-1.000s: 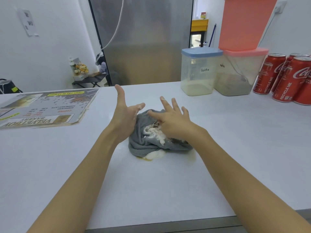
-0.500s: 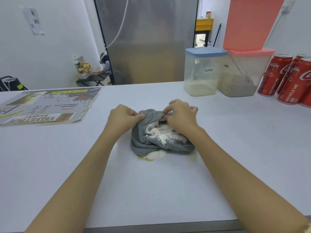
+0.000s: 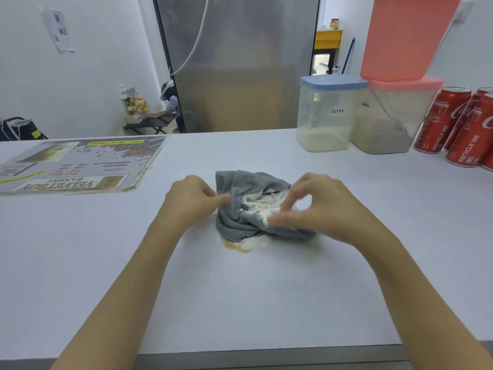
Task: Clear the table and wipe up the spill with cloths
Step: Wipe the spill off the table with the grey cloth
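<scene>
Both hands, left (image 3: 193,200) and right (image 3: 318,206), pinch the bunched grey cloth (image 3: 240,209), no clear long axis.

A white flat table (image 3: 266,303) carries a crumpled grey cloth (image 3: 234,209) over a pale creamy spill (image 3: 248,243), a printed bakery menu (image 3: 80,166), two clear lidded plastic containers (image 3: 328,116), red drink cans (image 3: 440,121)

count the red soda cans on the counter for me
3 at least, all clustered at the counter's far right edge: one full can beside the mocha container, one nearer the camera, and one behind them, partly hidden. A red sliver at the frame edge may be a fourth.
</scene>
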`<state>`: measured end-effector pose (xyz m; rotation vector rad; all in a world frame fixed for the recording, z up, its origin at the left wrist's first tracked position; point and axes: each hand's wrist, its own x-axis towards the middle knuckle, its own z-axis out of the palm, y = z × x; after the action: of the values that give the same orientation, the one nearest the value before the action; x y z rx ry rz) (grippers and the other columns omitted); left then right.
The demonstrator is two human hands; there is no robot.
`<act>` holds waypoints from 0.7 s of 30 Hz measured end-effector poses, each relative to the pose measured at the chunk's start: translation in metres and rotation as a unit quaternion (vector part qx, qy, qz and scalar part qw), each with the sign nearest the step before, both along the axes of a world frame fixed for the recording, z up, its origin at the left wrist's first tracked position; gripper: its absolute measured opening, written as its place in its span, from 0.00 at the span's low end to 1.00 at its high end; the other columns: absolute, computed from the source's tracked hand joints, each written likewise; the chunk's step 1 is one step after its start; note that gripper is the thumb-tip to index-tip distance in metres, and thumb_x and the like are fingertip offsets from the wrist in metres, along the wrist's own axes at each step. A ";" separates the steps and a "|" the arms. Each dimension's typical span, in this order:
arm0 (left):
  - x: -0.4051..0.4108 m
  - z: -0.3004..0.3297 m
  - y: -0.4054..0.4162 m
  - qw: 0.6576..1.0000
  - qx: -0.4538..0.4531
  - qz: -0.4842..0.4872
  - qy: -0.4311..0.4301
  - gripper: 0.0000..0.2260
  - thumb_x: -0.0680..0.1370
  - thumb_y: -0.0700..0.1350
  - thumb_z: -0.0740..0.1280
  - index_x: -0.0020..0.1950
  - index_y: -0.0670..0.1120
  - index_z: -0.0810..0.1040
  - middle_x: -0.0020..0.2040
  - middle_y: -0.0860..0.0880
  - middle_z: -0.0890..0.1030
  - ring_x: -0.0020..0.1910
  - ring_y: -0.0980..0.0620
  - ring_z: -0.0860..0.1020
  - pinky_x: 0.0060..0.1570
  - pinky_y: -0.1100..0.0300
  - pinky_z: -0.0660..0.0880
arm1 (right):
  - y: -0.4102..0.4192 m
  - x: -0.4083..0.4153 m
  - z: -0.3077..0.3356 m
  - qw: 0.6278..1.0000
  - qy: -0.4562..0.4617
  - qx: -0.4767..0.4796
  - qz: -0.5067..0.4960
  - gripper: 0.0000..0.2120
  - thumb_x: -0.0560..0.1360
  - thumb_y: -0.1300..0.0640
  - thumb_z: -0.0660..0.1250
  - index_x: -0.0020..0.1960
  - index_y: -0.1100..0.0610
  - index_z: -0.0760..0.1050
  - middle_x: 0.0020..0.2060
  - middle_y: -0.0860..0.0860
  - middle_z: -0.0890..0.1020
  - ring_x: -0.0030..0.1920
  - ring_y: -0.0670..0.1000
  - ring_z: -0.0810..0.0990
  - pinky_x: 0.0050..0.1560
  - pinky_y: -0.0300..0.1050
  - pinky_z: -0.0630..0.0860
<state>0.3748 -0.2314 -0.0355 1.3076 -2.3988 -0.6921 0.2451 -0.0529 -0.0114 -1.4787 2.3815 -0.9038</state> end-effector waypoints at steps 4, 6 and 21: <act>0.005 0.000 0.017 0.999 0.031 -0.016 -0.009 0.17 0.70 0.57 0.72 0.43 0.43 0.84 0.39 0.45 0.82 0.37 0.50 0.76 0.32 0.62 0.68 | 0.013 0.008 -0.022 0.992 0.085 0.090 0.015 0.08 0.65 0.48 0.75 0.42 0.45 0.79 0.50 0.45 0.73 0.56 0.48 0.69 0.58 0.47 0.63; 0.008 0.002 0.020 0.999 0.022 -0.027 0.008 0.12 0.71 0.55 0.73 0.43 0.46 0.84 0.40 0.48 0.82 0.42 0.50 0.78 0.35 0.61 0.71 | 0.012 0.006 -0.023 0.998 0.057 0.014 -0.020 0.06 0.69 0.53 0.73 0.38 0.44 0.77 0.48 0.46 0.75 0.54 0.48 0.72 0.60 0.50 0.66; 0.021 0.000 0.027 0.973 -0.037 -0.224 -0.037 0.10 0.74 0.42 0.70 0.45 0.59 0.79 0.49 0.58 0.77 0.50 0.53 0.76 0.42 0.72 0.70 | 0.007 0.002 -0.030 0.998 0.028 -0.062 -0.018 0.07 0.68 0.57 0.73 0.44 0.47 0.83 0.40 0.43 0.82 0.45 0.44 0.78 0.57 0.45 0.69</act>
<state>0.3956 -0.2042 -0.0356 0.7756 -2.7835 -0.6668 0.2473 -0.0458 -0.0411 -1.5291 2.4377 -1.0502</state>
